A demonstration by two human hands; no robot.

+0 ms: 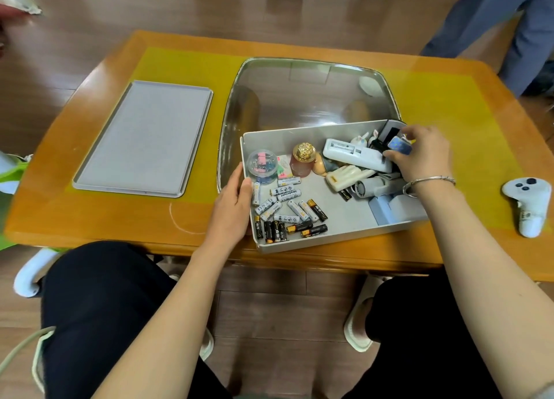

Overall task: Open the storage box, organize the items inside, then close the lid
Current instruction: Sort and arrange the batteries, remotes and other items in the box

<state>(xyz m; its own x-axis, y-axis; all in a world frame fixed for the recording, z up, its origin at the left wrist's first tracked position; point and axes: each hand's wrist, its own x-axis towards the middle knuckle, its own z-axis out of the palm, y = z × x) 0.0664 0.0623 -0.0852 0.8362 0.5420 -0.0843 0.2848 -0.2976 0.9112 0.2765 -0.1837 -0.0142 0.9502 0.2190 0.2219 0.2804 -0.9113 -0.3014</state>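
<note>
The grey storage box (338,236) stands open near the table's front edge. Its grey lid (144,137) lies flat to the left. Several loose batteries (284,209) are scattered in the box's front left. A round clear tub of clips (263,166) and a pink bottle with a gold cap (303,158) stand behind them. A white charger (353,155) and other small items fill the right side. My left hand (233,200) holds the box's left wall. My right hand (425,155) pinches a small blue item (400,146) at the box's back right corner.
A shiny metal tray (311,90) lies under and behind the box. A white game controller (529,202) rests at the table's right edge. A person in blue trousers (509,24) stands at the back right. My knees are below the table's front edge.
</note>
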